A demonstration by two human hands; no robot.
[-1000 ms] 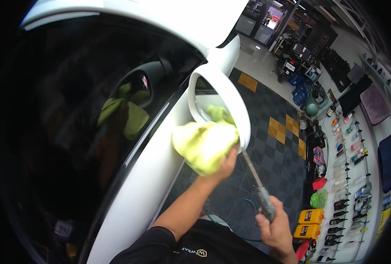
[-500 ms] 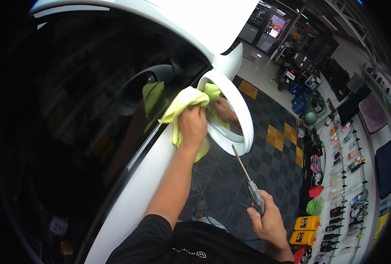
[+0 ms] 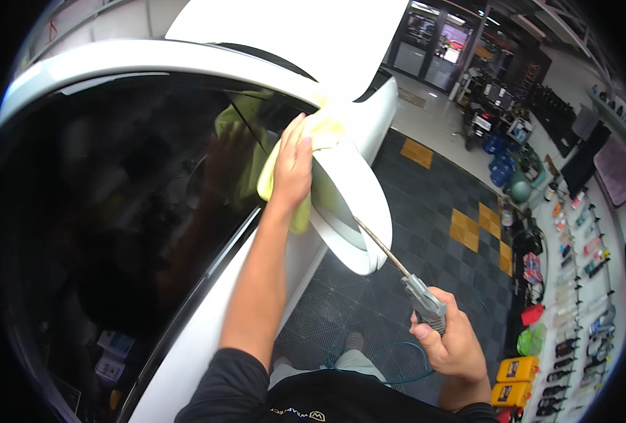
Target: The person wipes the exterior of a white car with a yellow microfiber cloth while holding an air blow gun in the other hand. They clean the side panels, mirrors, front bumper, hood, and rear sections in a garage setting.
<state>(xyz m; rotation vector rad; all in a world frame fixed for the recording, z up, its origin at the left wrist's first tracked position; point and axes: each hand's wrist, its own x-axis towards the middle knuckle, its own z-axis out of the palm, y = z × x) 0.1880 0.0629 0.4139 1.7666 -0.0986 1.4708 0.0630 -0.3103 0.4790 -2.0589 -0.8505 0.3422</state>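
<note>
My left hand presses a yellow-green cloth against the inner side of a white car's side mirror, its fingers pointing up along the cloth. The cloth also covers the top of the mirror housing, where glare washes it out. In my right hand is an air blow gun, gripped by its handle. Its long thin nozzle points up and left, with the tip at the lower part of the mirror. The dark side window lies left of my left hand and reflects hand and cloth.
Bottles line a wall rack on the right, with yellow jugs below. A teal hose lies on the dark tiled floor near my feet. A motorcycle stands farther back.
My left hand and the cloth have shifted up and left, the fingers now straighter over the mirror's top. My right hand has moved right with the blow gun. The view has tilted.
</note>
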